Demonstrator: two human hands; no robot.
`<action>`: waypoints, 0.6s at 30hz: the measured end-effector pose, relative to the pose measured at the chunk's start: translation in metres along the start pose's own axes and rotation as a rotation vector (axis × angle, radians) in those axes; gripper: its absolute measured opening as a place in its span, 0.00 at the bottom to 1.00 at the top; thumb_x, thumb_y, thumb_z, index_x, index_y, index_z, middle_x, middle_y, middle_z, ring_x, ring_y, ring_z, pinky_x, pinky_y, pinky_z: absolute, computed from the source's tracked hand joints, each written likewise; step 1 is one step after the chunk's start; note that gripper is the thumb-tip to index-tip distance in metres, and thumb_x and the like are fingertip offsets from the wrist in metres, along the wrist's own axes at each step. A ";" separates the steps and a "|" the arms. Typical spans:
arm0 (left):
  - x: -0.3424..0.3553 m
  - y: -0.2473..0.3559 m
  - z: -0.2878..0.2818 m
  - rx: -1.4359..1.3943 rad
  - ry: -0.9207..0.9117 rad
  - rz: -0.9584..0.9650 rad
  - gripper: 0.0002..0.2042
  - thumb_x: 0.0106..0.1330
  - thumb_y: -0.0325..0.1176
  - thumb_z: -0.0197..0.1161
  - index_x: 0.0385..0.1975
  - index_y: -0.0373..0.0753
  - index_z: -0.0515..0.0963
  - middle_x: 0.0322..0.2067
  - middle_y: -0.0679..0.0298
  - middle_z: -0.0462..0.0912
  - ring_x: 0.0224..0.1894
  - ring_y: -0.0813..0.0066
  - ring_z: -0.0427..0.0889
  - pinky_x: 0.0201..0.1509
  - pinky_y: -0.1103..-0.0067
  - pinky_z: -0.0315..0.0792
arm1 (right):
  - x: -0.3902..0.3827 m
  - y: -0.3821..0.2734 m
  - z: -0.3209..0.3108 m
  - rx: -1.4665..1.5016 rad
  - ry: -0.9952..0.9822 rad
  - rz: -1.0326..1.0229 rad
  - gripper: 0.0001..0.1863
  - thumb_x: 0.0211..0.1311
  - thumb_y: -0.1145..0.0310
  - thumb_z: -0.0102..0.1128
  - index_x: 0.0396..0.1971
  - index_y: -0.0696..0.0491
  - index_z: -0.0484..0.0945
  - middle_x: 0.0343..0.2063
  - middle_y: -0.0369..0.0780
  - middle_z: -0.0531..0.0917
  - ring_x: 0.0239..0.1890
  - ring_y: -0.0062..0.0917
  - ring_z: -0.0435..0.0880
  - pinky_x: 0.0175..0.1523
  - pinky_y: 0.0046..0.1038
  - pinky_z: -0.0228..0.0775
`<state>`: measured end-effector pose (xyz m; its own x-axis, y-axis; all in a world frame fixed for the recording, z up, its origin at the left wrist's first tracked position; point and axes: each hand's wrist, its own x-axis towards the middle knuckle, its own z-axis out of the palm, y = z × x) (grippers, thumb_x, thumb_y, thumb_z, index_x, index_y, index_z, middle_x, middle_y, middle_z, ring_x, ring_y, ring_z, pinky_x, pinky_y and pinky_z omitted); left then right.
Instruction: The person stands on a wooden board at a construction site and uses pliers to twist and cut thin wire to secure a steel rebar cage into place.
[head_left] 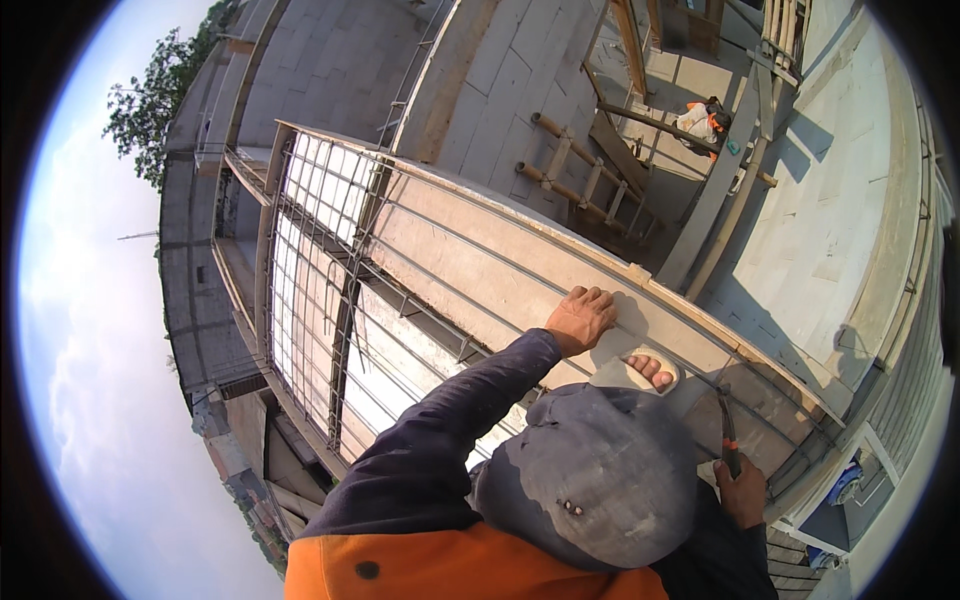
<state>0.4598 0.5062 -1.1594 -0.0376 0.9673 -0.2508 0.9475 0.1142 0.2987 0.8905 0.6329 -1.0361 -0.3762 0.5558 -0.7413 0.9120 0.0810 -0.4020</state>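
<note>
Neither of my own hands shows in the head view. Just in front of me a co-worker in a grey cap [600, 470] and orange vest [480, 565] bends over a reinforcing-bar cage [475, 235] laid in timber formwork. The co-worker's left hand [583, 320], in a dark sleeve, rests curled at a long bar. The co-worker's right hand [742, 495] grips pincers [730, 435] with red-orange handles, their jaws up near the bars. A sandalled foot [652, 370] stands on the formwork between the bars and the cap.
Formwork board [520, 215] edges a drop to a lower level. Down there another person [703, 125] in orange is near planks [715, 190] and a wooden ladder [585, 185]. Grey block walls [510, 100] rise beyond; a white-framed opening [860, 490] lies at right.
</note>
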 end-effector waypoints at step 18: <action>0.005 0.009 -0.002 -0.162 -0.047 -0.073 0.09 0.68 0.39 0.63 0.42 0.42 0.82 0.46 0.61 0.80 0.52 0.58 0.76 0.58 0.62 0.69 | -0.002 -0.002 -0.034 0.996 -0.259 0.066 0.26 0.75 0.62 0.57 0.69 0.49 0.68 0.48 0.49 0.86 0.40 0.30 0.89 0.30 0.28 0.76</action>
<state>0.4673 0.5120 -1.1564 -0.0861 0.9437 -0.3193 0.8790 0.2228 0.4215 0.8954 0.6597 -1.0153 -0.4615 0.3297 -0.8236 0.4269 -0.7312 -0.5320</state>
